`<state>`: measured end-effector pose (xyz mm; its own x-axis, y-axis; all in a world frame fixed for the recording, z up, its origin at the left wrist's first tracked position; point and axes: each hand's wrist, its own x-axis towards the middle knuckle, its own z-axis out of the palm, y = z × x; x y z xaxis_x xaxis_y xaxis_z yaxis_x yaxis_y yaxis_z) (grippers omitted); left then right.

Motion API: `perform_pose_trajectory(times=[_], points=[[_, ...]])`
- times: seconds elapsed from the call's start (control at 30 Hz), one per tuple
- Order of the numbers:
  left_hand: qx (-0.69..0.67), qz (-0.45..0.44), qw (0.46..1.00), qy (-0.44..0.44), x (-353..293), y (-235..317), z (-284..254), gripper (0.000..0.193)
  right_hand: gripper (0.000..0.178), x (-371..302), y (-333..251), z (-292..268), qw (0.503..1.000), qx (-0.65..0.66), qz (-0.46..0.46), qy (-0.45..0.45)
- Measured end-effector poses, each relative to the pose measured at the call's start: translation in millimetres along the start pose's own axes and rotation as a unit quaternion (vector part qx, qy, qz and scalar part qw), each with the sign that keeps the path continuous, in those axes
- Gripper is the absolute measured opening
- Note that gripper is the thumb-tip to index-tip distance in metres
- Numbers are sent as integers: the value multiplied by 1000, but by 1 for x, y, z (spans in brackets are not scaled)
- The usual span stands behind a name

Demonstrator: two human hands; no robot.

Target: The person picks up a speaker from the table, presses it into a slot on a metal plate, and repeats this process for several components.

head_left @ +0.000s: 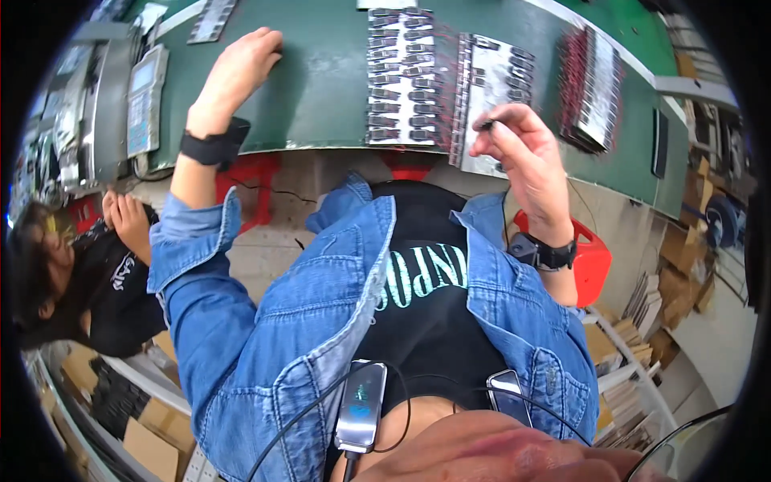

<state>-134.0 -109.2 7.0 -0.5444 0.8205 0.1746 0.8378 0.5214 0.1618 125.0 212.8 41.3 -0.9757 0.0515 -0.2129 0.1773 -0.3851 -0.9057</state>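
My right hand (pixel 526 161) pinches a small black part (pixel 487 125) between thumb and fingertips, above the near end of a white tray (pixel 475 104) with rows of small dark components. Over the green table (pixel 321 88), off to the left, is my left hand (pixel 245 68). Its fingers are curled in together and nothing shows in them. Between the two hands lies a longer white tray (pixel 400 72) packed with small black modules and thin red wires. Another stack of trays (pixel 590 88) with red wires along its side lies beyond my right hand.
A grey handheld-style device with keys and a screen (pixel 145 100) sits at the table's left. Beside it another person (pixel 88 273) is seated. Red stools (pixel 590 261) stand under and near the table edge. Cardboard and shelves (pixel 683 281) fill the right side.
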Motion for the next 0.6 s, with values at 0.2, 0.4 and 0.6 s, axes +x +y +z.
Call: perform_pose_trajectory(times=[0.2, 0.4, 0.6], points=[[43, -7, 999, 22, 5, 12, -11, 10, 15, 0, 9, 0, 999, -8, -28, 27], [-215, -89, 948, 215, 28, 119, -7, 15, 15, 5, 10, 11, 993, -25, -87, 70], [-661, -231, 688, 189, 33, 195, 33, 17, 15, 15, 16, 33, 993, -56, -83, 58]])
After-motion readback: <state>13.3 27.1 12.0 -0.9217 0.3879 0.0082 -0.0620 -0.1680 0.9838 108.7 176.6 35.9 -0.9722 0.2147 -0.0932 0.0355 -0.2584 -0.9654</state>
